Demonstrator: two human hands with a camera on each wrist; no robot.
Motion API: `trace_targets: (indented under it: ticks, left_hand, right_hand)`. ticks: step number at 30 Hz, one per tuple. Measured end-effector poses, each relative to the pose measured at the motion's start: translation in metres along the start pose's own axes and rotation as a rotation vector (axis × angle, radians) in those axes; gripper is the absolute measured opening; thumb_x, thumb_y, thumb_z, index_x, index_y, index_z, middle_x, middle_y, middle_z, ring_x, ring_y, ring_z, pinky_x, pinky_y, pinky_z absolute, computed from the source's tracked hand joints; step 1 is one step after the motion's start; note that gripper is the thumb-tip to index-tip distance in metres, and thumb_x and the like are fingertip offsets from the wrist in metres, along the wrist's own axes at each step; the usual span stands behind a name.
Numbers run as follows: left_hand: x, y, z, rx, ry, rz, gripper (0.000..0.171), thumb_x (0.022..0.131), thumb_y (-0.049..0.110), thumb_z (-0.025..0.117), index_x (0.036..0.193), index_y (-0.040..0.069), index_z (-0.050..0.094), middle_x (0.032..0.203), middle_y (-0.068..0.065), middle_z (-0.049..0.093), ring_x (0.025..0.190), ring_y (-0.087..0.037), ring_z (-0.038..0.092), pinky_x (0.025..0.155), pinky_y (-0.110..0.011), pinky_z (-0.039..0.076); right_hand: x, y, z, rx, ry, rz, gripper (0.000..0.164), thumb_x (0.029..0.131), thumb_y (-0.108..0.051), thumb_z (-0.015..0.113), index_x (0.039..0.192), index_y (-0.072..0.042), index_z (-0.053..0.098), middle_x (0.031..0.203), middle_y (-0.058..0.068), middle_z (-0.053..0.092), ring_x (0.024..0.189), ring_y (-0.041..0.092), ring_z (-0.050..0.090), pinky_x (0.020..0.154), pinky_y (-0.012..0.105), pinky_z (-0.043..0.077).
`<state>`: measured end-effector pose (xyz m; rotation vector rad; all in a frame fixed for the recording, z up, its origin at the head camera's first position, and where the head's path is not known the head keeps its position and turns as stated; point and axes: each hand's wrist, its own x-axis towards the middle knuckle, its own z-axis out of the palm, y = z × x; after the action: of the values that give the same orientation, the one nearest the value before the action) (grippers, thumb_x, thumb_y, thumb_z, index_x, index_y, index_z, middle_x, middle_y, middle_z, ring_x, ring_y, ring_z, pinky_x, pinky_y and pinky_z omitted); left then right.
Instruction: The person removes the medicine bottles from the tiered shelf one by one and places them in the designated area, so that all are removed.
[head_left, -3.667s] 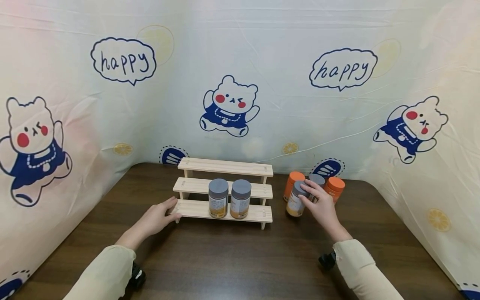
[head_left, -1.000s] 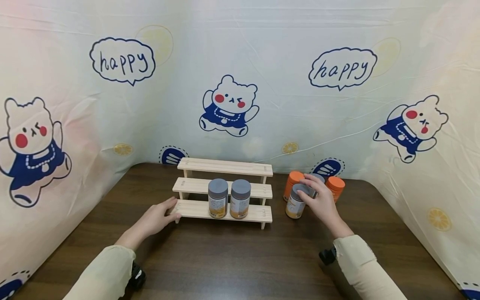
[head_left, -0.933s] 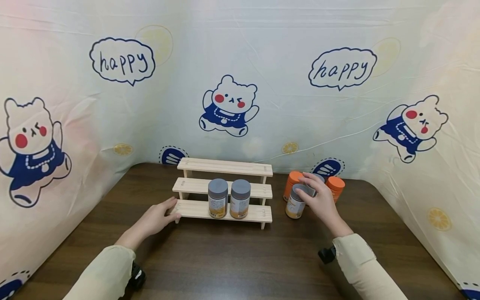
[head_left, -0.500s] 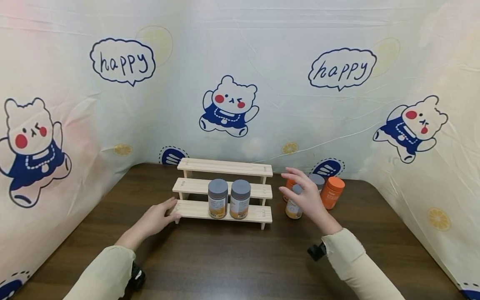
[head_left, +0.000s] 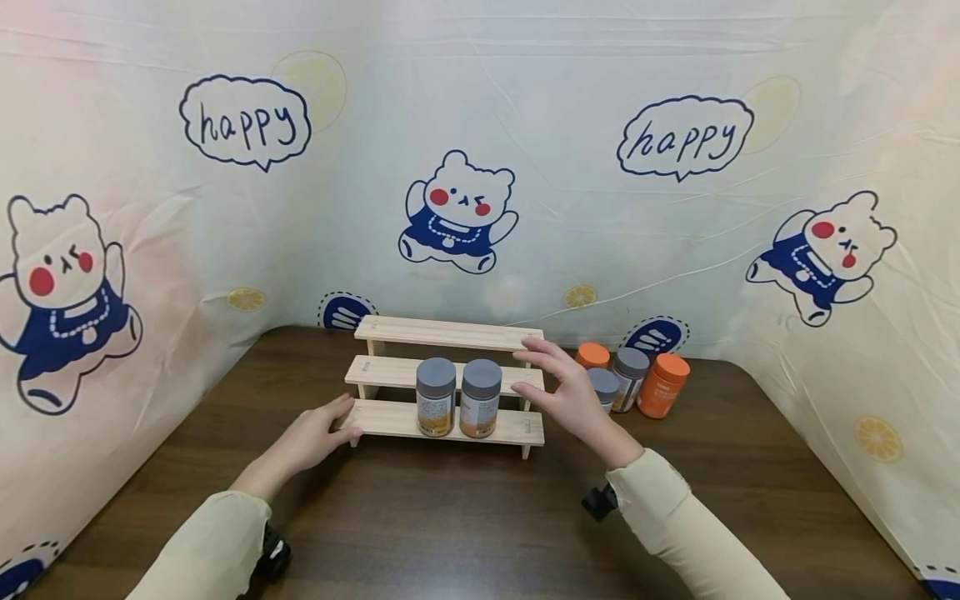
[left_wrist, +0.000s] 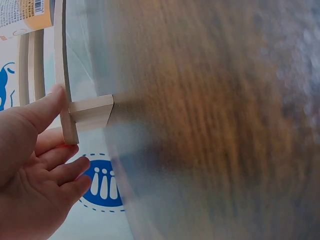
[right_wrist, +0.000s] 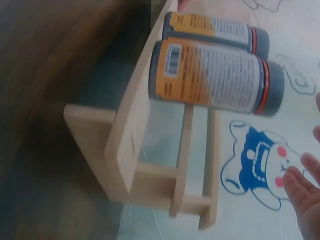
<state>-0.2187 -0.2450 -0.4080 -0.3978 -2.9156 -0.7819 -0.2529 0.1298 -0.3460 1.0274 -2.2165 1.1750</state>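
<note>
My left hand (head_left: 311, 437) pinches the left end of the bottom step of a three-tier wooden display rack (head_left: 450, 335); in the left wrist view the thumb (left_wrist: 42, 110) lies on one face of the board, fingers on the other. On that step stand two grey-capped supplement bottles, a left one (head_left: 437, 400) and a right one (head_left: 481, 402). My right hand (head_left: 570, 398), fingers spread and holding nothing, hovers by the rack's right end. Partly hidden behind it is another grey-capped bottle (head_left: 603, 385) on the table.
To the right on the brown table (head_left: 450, 517) stand a rear grey-capped bottle (head_left: 630, 379), an orange bottle (head_left: 663, 387) and another orange bottle (head_left: 592, 355), mostly hidden. A printed cloth (head_left: 570, 250) hangs behind the table.
My right hand, earlier at the front grey-capped bottle, has come away without it and moved left to the rack's right end. The left hand and the two shelved bottles have stayed put.
</note>
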Motion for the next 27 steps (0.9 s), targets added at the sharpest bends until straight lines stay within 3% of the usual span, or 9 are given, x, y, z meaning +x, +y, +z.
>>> trace_targets:
  ticks: [9, 15, 22, 27]
  left_hand:
    - [-0.001, 0.000, -0.001, -0.003, -0.005, -0.007, 0.058, 0.089, 0.021, 0.063, 0.131, -0.012, 0.042, 0.135, -0.030, 0.037, 0.120, -0.045, 0.039, 0.095, -0.055, 0.033]
    - [-0.001, -0.001, -0.001, -0.003, -0.005, -0.008, 0.058, 0.089, 0.022, 0.063, 0.131, -0.012, 0.042, 0.135, -0.030, 0.037, 0.120, -0.045, 0.039, 0.095, -0.055, 0.033]
    - [-0.002, 0.000, -0.001, -0.007, -0.007, -0.011, 0.058, 0.089, 0.022, 0.063, 0.131, -0.012, 0.042, 0.135, -0.030, 0.037, 0.120, -0.045, 0.038, 0.095, -0.055, 0.033]
    - [-0.001, 0.000, -0.001, -0.012, -0.008, -0.016, 0.059, 0.089, 0.023, 0.063, 0.131, -0.012, 0.042, 0.136, -0.030, 0.036, 0.121, -0.045, 0.038, 0.095, -0.055, 0.033]
  right_hand:
    - [0.005, -0.003, 0.025, 0.064, -0.059, -0.050, 0.038, 0.078, -0.008, 0.074, 0.114, -0.003, 0.064, 0.129, 0.013, 0.049, 0.121, 0.022, 0.044, 0.086, 0.042, 0.047]
    - [0.006, 0.001, 0.037, 0.057, -0.075, -0.083, 0.039, 0.077, -0.008, 0.074, 0.114, -0.004, 0.064, 0.129, 0.012, 0.049, 0.119, 0.023, 0.046, 0.089, 0.038, 0.045]
    - [0.009, -0.037, 0.034, 0.105, -0.096, -0.047, 0.035, 0.076, 0.005, 0.071, 0.109, 0.010, 0.062, 0.124, 0.026, 0.048, 0.111, 0.040, 0.050, 0.085, 0.046, 0.046]
    - [0.010, -0.037, 0.037, 0.093, -0.077, -0.054, 0.033, 0.076, 0.007, 0.070, 0.107, 0.010, 0.062, 0.123, 0.026, 0.049, 0.110, 0.041, 0.050, 0.083, 0.041, 0.048]
